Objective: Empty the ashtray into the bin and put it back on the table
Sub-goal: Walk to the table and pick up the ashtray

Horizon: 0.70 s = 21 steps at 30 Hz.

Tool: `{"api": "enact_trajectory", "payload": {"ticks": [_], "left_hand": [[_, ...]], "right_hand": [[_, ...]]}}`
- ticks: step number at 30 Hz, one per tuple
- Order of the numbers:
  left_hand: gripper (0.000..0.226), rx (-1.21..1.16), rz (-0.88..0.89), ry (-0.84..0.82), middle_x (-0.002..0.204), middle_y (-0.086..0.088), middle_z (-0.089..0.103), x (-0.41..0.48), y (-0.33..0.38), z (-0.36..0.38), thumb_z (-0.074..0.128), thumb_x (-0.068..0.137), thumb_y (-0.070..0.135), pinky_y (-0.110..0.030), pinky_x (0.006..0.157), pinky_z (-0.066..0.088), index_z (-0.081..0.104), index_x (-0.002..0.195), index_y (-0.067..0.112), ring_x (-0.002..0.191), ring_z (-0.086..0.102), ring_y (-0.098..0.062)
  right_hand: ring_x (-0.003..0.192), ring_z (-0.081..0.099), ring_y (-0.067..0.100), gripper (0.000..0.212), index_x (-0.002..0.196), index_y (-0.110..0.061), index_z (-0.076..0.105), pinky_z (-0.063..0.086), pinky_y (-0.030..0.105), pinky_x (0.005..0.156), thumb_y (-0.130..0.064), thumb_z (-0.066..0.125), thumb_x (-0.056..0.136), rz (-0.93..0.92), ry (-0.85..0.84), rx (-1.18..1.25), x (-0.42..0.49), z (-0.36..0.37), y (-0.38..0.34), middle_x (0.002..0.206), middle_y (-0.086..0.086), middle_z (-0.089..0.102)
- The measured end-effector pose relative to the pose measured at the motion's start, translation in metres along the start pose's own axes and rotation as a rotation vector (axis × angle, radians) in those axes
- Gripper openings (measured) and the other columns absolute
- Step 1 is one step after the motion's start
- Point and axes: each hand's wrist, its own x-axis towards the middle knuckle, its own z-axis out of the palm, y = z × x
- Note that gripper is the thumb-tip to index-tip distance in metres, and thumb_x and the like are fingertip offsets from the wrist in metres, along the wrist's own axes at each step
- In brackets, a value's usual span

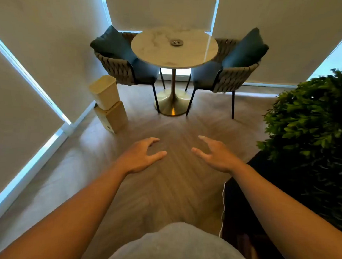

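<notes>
A small round grey ashtray [176, 42] sits on the round marble table [149, 49], a little right of the top's middle. A cream rectangular bin [105, 92] stands on the floor to the table's left, with a second cream box [114, 115] in front of it. My left hand [141, 156] and my right hand [215, 155] are stretched out over the wooden floor, well short of the table. Both hold nothing and their fingers are spread.
Two woven chairs with blue cushions, one on the left [118, 59] and one on the right [234, 69], flank the table. A leafy green plant [310, 122] in a dark planter stands at the right. Blinds cover the windows around the corner.
</notes>
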Motion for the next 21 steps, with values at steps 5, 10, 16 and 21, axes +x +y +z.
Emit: {"api": "enact_trajectory", "payload": {"ticks": [5,10,16,21], "left_hand": [[0.083,-0.038,-0.038,-0.006,0.146,-0.002,0.047,-0.005,-0.018,-0.004,0.051,0.077,0.074,-0.038,0.105,0.040,0.041,0.143,0.024,0.130,0.046,-0.016],[0.085,-0.073,-0.054,-0.002,0.143,-0.002,0.050,0.008,-0.028,-0.010,0.050,0.074,0.074,-0.038,0.104,0.041,0.043,0.141,0.023,0.128,0.047,-0.015],[0.081,-0.084,-0.079,-0.009,0.143,0.000,0.050,0.055,-0.041,-0.014,0.050,0.075,0.074,-0.035,0.102,0.041,0.044,0.140,0.026,0.127,0.047,-0.012],[0.088,-0.011,-0.109,-0.048,0.145,0.001,0.048,0.124,-0.046,-0.027,0.047,0.072,0.082,-0.037,0.104,0.040,0.041,0.142,0.028,0.130,0.044,-0.013]], "right_hand": [[0.140,0.033,0.022,0.075,0.148,-0.014,0.031,0.027,0.030,0.108,-0.055,0.053,0.089,0.006,0.016,0.023,0.015,0.019,-0.017,0.154,0.009,0.035],[0.141,0.032,0.021,0.077,0.149,-0.017,0.031,0.027,0.032,0.109,-0.059,0.052,0.087,0.019,0.019,0.037,0.039,0.027,-0.021,0.154,0.006,0.035],[0.141,0.030,0.019,0.080,0.149,-0.019,0.030,0.028,0.035,0.112,-0.062,0.051,0.086,0.021,-0.024,0.108,0.086,0.024,-0.008,0.155,0.004,0.034],[0.142,0.029,0.018,0.080,0.149,-0.017,0.029,0.027,0.034,0.112,-0.061,0.052,0.087,0.028,-0.056,0.112,0.145,0.003,0.022,0.155,0.004,0.033]]}}
